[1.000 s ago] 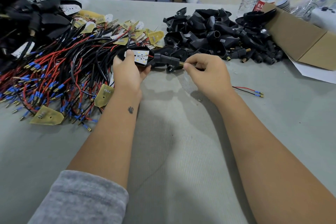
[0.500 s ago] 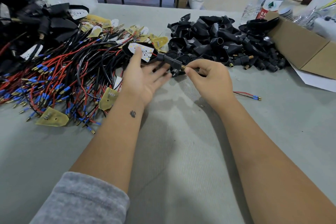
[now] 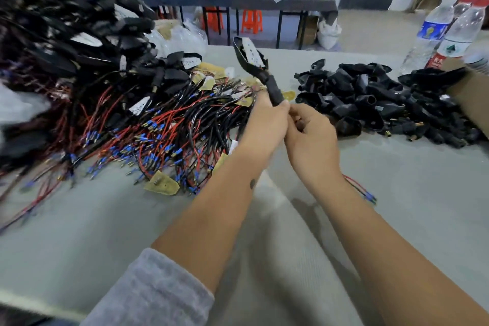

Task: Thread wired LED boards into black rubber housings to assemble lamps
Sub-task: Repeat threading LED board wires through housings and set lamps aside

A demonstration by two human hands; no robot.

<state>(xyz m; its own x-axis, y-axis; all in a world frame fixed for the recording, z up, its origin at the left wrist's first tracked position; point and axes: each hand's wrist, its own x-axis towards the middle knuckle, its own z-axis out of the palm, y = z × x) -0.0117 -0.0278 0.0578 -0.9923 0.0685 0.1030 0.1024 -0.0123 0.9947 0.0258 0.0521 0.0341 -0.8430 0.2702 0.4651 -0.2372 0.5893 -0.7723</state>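
1. Black rubber housing [image 3: 258,69]: held raised above the tabletop [image 3: 397,219], wide head up and tilted to the left, narrow stem pointing down into the hands. A white LED board [image 3: 250,51] sits in the head of the housing.
2. Left hand [image 3: 264,124]: fingers curled round the lower end of the stem, gripping it.
3. Right hand [image 3: 312,137]: fingers curled, touching the left hand just below the stem outlet. Whether they pinch the wires there cannot be told; the contact point is hidden.
4. Wire ends [image 3: 366,194]: a red and black pair with blue terminals shows past the right wrist, low near the tabletop.
5. Step in hand, as a judgement: the wires appear to be through the stem and the board near its seat; this unit is close to finished.
6. Next move calls for: a steady pull on the wires along the stem axis while the left hand holds the stem firm, then a check that the board lies flat in the head.
7. Surroundings: a pile of wired boards [image 3: 158,124] lies left of the hands; a pile of empty housings [image 3: 370,98] lies to the right; assembled lamps [image 3: 66,34] are heaped at far left; two water bottles [image 3: 436,32] stand at far right.
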